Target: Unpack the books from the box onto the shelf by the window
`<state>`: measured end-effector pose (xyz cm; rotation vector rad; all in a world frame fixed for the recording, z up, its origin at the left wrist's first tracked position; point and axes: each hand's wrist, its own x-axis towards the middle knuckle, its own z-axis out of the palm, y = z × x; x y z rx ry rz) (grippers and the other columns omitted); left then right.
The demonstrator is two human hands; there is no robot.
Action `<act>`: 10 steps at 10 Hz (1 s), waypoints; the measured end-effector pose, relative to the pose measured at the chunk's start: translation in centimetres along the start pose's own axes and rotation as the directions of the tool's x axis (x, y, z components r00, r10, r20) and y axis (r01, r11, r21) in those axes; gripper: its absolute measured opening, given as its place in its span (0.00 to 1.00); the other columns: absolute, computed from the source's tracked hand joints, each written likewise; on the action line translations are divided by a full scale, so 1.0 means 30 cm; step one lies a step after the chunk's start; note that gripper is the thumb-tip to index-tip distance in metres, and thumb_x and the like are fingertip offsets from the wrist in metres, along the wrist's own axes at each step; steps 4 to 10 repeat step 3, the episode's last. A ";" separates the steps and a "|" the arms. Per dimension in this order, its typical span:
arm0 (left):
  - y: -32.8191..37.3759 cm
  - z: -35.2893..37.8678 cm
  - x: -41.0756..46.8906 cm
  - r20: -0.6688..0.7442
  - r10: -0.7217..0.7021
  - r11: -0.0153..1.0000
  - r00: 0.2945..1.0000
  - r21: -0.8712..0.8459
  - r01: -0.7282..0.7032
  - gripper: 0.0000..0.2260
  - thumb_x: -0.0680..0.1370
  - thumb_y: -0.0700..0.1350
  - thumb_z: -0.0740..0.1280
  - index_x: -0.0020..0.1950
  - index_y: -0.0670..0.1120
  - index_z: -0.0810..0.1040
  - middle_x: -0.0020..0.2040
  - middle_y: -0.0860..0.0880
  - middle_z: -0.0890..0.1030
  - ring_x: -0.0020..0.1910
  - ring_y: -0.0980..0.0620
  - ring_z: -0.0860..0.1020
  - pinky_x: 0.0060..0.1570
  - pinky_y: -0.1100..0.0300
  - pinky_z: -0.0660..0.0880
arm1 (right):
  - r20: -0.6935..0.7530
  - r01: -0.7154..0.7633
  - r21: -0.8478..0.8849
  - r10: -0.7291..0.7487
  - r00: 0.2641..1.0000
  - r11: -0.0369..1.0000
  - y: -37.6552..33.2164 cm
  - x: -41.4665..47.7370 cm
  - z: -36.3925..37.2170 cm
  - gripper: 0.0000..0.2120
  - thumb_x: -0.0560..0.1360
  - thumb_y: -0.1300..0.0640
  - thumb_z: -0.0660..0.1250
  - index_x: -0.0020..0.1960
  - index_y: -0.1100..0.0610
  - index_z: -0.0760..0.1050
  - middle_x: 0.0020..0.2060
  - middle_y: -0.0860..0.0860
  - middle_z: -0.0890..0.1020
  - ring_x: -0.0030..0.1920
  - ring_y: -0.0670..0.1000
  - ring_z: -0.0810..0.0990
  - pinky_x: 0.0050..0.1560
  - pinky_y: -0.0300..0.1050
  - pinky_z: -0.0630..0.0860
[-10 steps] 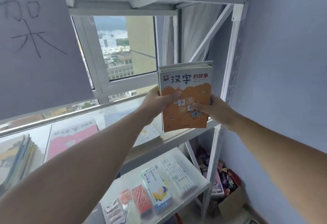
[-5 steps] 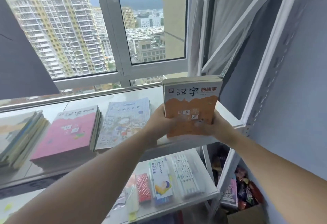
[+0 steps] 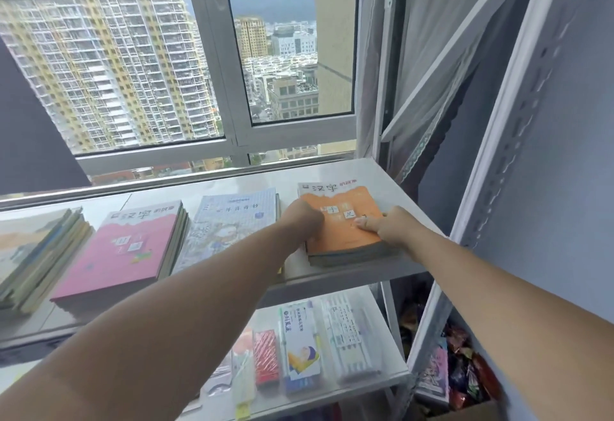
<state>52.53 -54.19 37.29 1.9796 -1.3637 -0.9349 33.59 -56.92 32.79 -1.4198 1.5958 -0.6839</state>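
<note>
A stack of orange-covered books (image 3: 344, 236) lies flat at the right end of the white shelf (image 3: 378, 181) under the window (image 3: 133, 72). My left hand (image 3: 304, 216) is curled against the stack's left edge. My right hand (image 3: 388, 225) holds its right edge, thumb pressed on the top cover. To the left on the same shelf lie a pale blue book pile (image 3: 232, 218), a pink-covered pile (image 3: 123, 248) and a mixed pile (image 3: 36, 254) at the far left. The box of books is not clearly in view.
A lower shelf (image 3: 392, 372) carries pen packs and stationery boxes. The white perforated shelf upright (image 3: 491, 155) and a diagonal brace stand at the right, by the grey wall. A cardboard box (image 3: 465, 415) of colourful packets sits on the floor at the bottom right.
The orange books went from upright in front of the shelf down to lying flat on its right end. Both hands moved forward and down with them.
</note>
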 end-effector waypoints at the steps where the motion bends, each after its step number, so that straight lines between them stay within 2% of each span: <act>1: -0.005 -0.012 -0.011 0.037 0.009 0.995 0.999 0.097 -0.012 0.14 0.84 0.37 0.59 0.38 0.45 0.66 0.36 0.49 0.68 0.32 0.53 0.65 0.29 0.62 0.64 | -0.078 -0.037 -0.229 0.019 0.997 0.973 0.018 0.027 0.009 0.34 0.73 0.34 0.73 0.66 0.60 0.81 0.63 0.59 0.83 0.65 0.61 0.80 0.68 0.52 0.75; 2: -0.010 -0.063 -0.050 0.049 0.123 0.979 0.991 0.160 -0.129 0.07 0.84 0.41 0.61 0.48 0.41 0.76 0.43 0.45 0.76 0.38 0.48 0.74 0.36 0.59 0.71 | -0.154 -0.074 -0.375 0.016 0.988 0.924 -0.001 0.027 0.018 0.38 0.75 0.30 0.69 0.70 0.60 0.78 0.68 0.61 0.79 0.69 0.64 0.75 0.68 0.53 0.73; 3: -0.049 -0.139 -0.067 0.015 0.207 0.936 0.978 0.288 -0.202 0.23 0.85 0.47 0.62 0.79 0.41 0.68 0.76 0.42 0.73 0.74 0.42 0.72 0.71 0.50 0.69 | -0.239 -0.059 -0.396 -0.041 0.970 0.916 -0.044 -0.004 0.030 0.38 0.77 0.31 0.65 0.73 0.61 0.74 0.70 0.61 0.78 0.71 0.65 0.74 0.68 0.57 0.75; 10: -0.049 -0.139 -0.067 0.015 0.207 0.936 0.978 0.288 -0.202 0.23 0.85 0.47 0.62 0.79 0.41 0.68 0.76 0.42 0.73 0.74 0.42 0.72 0.71 0.50 0.69 | -0.239 -0.059 -0.396 -0.041 0.970 0.916 -0.044 -0.004 0.030 0.38 0.77 0.31 0.65 0.73 0.61 0.74 0.70 0.61 0.78 0.71 0.65 0.74 0.68 0.57 0.75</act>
